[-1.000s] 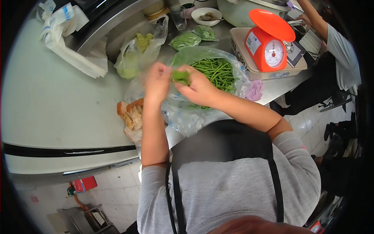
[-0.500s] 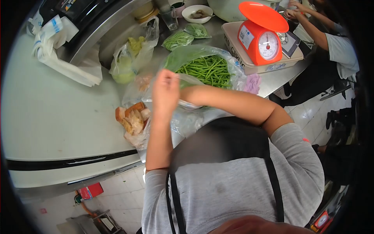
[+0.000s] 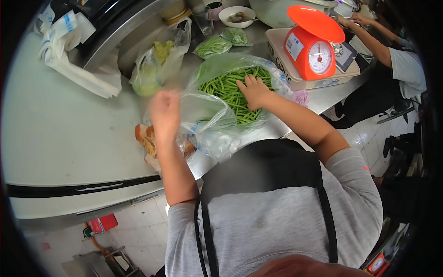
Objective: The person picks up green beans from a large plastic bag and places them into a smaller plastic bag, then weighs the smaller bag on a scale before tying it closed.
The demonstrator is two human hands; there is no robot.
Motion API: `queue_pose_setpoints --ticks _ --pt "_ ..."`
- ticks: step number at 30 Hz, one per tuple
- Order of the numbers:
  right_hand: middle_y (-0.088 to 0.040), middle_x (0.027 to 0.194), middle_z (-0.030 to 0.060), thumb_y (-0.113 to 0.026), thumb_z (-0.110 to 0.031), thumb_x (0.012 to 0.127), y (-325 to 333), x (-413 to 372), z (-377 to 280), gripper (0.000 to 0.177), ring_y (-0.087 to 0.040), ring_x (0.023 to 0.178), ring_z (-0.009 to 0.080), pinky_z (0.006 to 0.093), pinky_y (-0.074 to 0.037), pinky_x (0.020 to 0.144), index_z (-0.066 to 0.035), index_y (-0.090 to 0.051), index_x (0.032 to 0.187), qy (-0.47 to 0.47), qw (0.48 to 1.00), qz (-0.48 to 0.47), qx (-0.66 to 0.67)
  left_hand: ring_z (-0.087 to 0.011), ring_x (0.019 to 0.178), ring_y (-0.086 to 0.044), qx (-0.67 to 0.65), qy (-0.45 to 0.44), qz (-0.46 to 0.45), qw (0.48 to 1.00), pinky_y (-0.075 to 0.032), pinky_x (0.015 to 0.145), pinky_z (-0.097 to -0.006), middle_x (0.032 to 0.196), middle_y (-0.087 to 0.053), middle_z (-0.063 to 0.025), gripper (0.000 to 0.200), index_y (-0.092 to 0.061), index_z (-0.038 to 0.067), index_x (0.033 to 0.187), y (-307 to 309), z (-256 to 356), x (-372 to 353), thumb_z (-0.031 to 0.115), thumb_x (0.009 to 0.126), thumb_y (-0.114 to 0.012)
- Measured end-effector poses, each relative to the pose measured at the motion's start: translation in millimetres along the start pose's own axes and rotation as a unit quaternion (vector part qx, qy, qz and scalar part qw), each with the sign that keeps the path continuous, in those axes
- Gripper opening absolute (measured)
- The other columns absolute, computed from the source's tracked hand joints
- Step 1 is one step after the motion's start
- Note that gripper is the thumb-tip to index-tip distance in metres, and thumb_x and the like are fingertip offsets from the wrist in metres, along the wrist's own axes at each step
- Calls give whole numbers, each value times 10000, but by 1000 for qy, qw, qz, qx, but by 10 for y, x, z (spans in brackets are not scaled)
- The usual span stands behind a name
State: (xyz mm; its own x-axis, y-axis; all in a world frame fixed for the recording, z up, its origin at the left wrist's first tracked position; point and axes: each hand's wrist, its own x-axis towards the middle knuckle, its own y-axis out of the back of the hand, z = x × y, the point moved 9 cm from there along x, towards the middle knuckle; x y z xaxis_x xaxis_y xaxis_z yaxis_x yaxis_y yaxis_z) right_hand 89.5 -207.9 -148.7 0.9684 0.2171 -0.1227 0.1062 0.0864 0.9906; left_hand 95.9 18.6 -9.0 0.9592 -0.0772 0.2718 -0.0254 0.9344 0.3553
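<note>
Green beans (image 3: 227,94) fill a large clear plastic bag (image 3: 203,69) standing open on the steel counter. My right hand (image 3: 255,93) lies on the beans with its fingers spread. To the left, my left hand (image 3: 165,110) is curled and smeared by motion. From it a smaller clear plastic bag (image 3: 210,113) stretches to the right, in front of the beans; the exact grip is blurred. Below my left hand lie brown and cream food pieces (image 3: 146,141) in clear plastic, partly hidden by my forearm.
An orange scale (image 3: 310,55) stands on a lidded box (image 3: 295,83) at the right. Two packed bags of beans (image 3: 212,47), a white bowl (image 3: 236,17) and a bag of pale green vegetables (image 3: 152,69) sit behind. Another person's arm (image 3: 374,39) is at far right.
My left hand has moved left and slightly down, pulling the small plastic bag along. My right hand has come out from beside it and moved right onto the beans, fingers now spread.
</note>
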Motion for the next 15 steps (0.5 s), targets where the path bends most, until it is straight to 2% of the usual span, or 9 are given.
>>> queue_pose_setpoints --ticks 2,3,6,9,12,15 --pt "-354 1218 207 -599 -188 622 73 27 -8 676 -304 1153 338 455 -316 862 -16 -307 1207 -17 997 -77 12 -116 639 -465 -23 0 -2 1000 -388 616 -252 681 -519 -41 126 -495 7 719 -5 22 -26 125 751 -524" --pt "-484 1086 194 -603 -167 604 103 108 60 532 -439 1050 309 421 -372 813 -20 -445 1090 -13 1000 3 23 -113 644 -461 -16 8 1 1000 -386 618 -249 681 -513 -39 123 -492 7 716 19 20 -52 121 750 -524" --pt "-571 883 185 -588 -136 591 280 203 424 361 -550 852 296 384 -429 725 -24 -545 932 -62 984 15 164 -109 656 -451 -8 25 11 1000 -378 624 -243 680 -501 -37 119 -485 7 713 81 8 -94 113 748 -525" --pt "-577 777 196 -579 -138 590 598 158 462 309 -568 741 307 368 -450 667 -26 -575 877 -10 973 69 222 -109 656 -448 0 34 9 999 -374 621 -240 678 -499 -40 122 -485 3 720 134 -39 -115 115 748 -524" --pt "-578 812 197 -577 -159 592 587 194 423 353 -563 770 311 365 -444 676 -18 -565 915 40 977 -18 208 -107 645 -444 7 11 7 1000 -373 610 -240 673 -497 -38 124 -485 1 721 86 1 -94 115 748 -526" --pt "-577 815 196 -580 -186 595 390 305 519 374 -560 754 307 353 -442 657 -10 -566 926 23 960 -49 274 -102 632 -440 3 4 -1 1000 -372 598 -237 667 -496 -33 125 -486 2 722 28 32 -79 116 750 -528"
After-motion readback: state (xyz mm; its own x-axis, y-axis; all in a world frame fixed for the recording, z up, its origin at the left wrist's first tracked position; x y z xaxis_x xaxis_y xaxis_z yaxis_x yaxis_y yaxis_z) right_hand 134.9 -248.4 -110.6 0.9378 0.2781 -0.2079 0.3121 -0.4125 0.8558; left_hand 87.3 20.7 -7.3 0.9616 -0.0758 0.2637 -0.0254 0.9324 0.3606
